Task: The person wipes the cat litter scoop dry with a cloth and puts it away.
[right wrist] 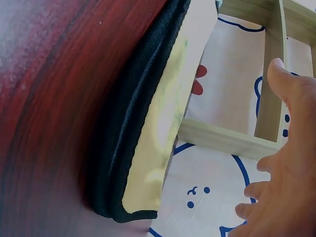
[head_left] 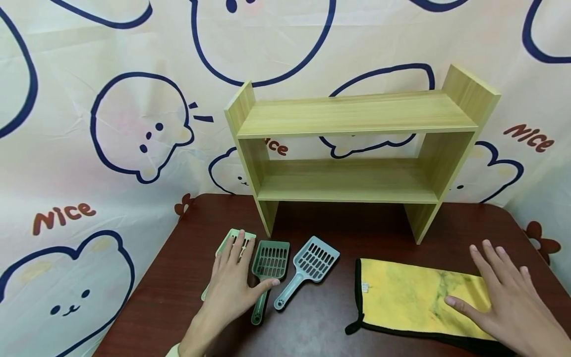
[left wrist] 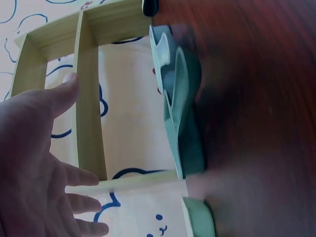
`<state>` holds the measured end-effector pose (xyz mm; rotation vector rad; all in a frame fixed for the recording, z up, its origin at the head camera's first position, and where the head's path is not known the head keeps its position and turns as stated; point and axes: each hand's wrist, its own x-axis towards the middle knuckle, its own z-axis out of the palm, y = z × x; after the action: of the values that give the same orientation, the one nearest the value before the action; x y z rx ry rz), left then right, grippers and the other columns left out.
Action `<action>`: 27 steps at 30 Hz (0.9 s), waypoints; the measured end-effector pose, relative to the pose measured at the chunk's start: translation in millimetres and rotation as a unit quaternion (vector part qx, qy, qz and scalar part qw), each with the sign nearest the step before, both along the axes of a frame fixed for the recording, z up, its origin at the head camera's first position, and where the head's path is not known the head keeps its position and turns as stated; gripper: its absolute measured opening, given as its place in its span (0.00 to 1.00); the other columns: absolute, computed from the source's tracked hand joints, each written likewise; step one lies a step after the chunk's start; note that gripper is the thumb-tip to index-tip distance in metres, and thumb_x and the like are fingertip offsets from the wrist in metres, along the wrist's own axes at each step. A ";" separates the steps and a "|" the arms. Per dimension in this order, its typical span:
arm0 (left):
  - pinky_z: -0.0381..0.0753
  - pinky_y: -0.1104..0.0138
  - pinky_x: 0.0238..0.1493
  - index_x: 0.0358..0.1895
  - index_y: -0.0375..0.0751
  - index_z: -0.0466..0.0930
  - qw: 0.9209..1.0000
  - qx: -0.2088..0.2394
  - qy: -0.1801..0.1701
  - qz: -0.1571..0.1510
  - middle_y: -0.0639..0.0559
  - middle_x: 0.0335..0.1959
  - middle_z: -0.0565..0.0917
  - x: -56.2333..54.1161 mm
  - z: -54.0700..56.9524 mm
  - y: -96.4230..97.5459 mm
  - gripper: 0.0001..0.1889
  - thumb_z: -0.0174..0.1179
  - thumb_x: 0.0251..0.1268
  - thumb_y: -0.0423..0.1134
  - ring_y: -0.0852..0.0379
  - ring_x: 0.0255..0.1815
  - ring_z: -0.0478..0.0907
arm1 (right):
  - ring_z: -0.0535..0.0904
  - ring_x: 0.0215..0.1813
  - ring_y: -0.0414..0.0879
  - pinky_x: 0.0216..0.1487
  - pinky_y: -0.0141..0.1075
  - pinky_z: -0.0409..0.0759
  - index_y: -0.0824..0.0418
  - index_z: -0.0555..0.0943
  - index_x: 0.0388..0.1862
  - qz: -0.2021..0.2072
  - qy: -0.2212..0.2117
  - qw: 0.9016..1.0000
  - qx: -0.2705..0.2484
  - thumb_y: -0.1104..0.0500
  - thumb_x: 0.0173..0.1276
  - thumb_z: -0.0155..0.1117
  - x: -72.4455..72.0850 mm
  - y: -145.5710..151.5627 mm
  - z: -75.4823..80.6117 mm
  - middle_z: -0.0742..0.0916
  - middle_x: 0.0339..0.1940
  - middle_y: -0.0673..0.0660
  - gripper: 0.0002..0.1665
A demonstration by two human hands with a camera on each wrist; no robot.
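Note:
My left hand (head_left: 233, 282) hovers over the slotted scoops, fingers spread and holding nothing. Beneath it lies a light green litter scoop (head_left: 221, 244), partly hidden by the fingers. A dark green litter scoop (head_left: 270, 258) lies beside the thumb, and a pale blue litter scoop (head_left: 314, 259) rests to its right. In the left wrist view the scoops (left wrist: 185, 113) appear edge-on, apart from the palm. My right hand (head_left: 513, 297), also spread and holding nothing, is above the right end of a folded yellow towel (head_left: 401, 292) with black edging; the right wrist view shows the towel (right wrist: 163, 118) apart from the fingers.
A two-tier light wood shelf (head_left: 348, 181) stands at the back of the dark brown table (head_left: 178, 297). Behind it hangs a white cloth (head_left: 147, 213) printed with blue-outlined bears and the word Nice. The table's left edge slopes beside the light green scoop.

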<state>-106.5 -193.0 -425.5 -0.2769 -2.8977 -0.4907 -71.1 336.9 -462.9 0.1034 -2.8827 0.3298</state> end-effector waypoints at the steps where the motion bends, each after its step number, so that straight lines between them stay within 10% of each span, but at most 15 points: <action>1: 0.57 0.31 0.81 0.84 0.41 0.64 1.000 0.006 0.003 -0.005 0.37 0.88 0.56 -0.1 -0.4 2.2 0.55 0.73 0.60 0.69 0.31 0.89 0.49 | 0.28 0.89 0.72 0.78 0.70 0.16 0.70 0.43 0.89 0.004 0.001 1.000 -0.004 0.29 0.57 0.79 -0.9 -0.2 0.8 0.43 0.89 0.75 0.82; 12: 0.74 0.38 0.74 0.79 0.35 0.69 0.995 0.070 0.020 -0.063 0.37 0.83 0.67 6.3 -8.1 26.3 0.48 0.78 0.62 0.57 0.34 0.82 0.66 | 0.33 0.90 0.69 0.84 0.64 0.20 0.65 0.44 0.90 0.043 -0.040 0.996 -0.068 0.34 0.63 0.80 -5.9 -4.7 3.9 0.45 0.91 0.71 0.76; 20: 0.80 0.47 0.69 0.77 0.39 0.73 0.993 0.091 0.005 -0.080 0.42 0.76 0.76 11.4 -14.0 39.1 0.43 0.78 0.64 0.54 0.41 0.76 0.75 | 0.47 0.87 0.75 0.59 0.83 0.64 0.60 0.48 0.91 0.058 -0.085 0.992 -0.069 0.31 0.62 0.79 -12.7 -7.0 6.6 0.51 0.91 0.68 0.73; 27: 0.85 0.49 0.62 0.75 0.42 0.76 0.991 0.105 0.000 -0.078 0.46 0.70 0.80 16.0 -17.6 45.1 0.40 0.78 0.64 0.56 0.45 0.69 0.82 | 0.66 0.76 0.81 0.58 0.79 0.71 0.60 0.52 0.90 0.080 -0.096 0.990 -0.073 0.31 0.63 0.79 -19.1 -6.3 5.5 0.61 0.87 0.73 0.71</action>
<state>-90.5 -147.9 -443.1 -0.4731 -2.8072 -0.8137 -90.2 330.6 -457.4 0.2931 -3.0335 0.6103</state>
